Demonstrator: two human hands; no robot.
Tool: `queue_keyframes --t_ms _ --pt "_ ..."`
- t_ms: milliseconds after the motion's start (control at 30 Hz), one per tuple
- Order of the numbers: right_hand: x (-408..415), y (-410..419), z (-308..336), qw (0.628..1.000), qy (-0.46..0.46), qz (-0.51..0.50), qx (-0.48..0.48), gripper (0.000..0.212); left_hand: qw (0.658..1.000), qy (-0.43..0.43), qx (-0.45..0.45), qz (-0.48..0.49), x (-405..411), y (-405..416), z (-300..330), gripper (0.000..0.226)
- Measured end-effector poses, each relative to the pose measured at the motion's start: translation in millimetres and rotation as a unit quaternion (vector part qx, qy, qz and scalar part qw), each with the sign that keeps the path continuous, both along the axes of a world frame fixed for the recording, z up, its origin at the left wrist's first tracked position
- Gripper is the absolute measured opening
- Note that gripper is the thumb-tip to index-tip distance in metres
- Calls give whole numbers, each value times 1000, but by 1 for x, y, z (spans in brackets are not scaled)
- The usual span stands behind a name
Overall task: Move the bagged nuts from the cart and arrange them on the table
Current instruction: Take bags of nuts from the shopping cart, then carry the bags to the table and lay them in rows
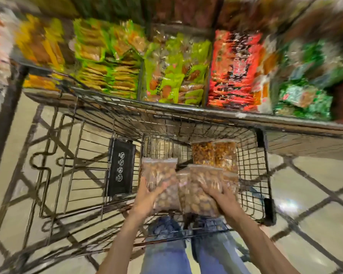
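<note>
Beyond the wire cart [186,123], a packet-laden surface [246,116]; inside the cart, left hand [150,191] and right hand [216,191] each grasp clear bagged nuts [158,175].

Shop: cart [186,123], stocked snack display [176,70]

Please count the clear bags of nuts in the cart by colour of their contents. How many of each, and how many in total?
Brown nuts, gripped by the left hand: 1 bag
Brown nuts, under the right hand: 1 bag
Brown nuts, partly hidden behind those: at least 2 bags
Orange-golden nuts: 2 bags
Total: at least 6 bags
</note>
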State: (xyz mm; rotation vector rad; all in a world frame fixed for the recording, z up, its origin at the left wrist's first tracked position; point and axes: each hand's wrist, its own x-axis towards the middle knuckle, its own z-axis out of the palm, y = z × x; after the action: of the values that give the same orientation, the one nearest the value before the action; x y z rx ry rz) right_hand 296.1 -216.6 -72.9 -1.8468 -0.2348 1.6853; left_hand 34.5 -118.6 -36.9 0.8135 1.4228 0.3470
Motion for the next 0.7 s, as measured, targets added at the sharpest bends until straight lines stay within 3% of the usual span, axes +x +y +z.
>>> queue_keyframes --t_ms 100,233,400,500,567,700 --pt "5 -9 61 998 -5 -32 50 100 999 10 17 -27 15 -5 34 97" --pt "21 -36 124 992 -38 -65 105 71 993 -1 47 -105 49 -15 77 121" --pt "47 -81 174 980 -38 -137 138 88 978 -60 88 -177 102 -34 125 107" --pt "67 -110 199 971 -42 -167 168 68 968 -60 122 -209 136 -47 144 102" --pt "85 -131 211 964 -47 -184 184 65 965 -71 135 -213 161 -61 157 94" --pt "124 -175 237 947 -84 -218 221 48 951 -83 162 -249 214 -100 180 112"
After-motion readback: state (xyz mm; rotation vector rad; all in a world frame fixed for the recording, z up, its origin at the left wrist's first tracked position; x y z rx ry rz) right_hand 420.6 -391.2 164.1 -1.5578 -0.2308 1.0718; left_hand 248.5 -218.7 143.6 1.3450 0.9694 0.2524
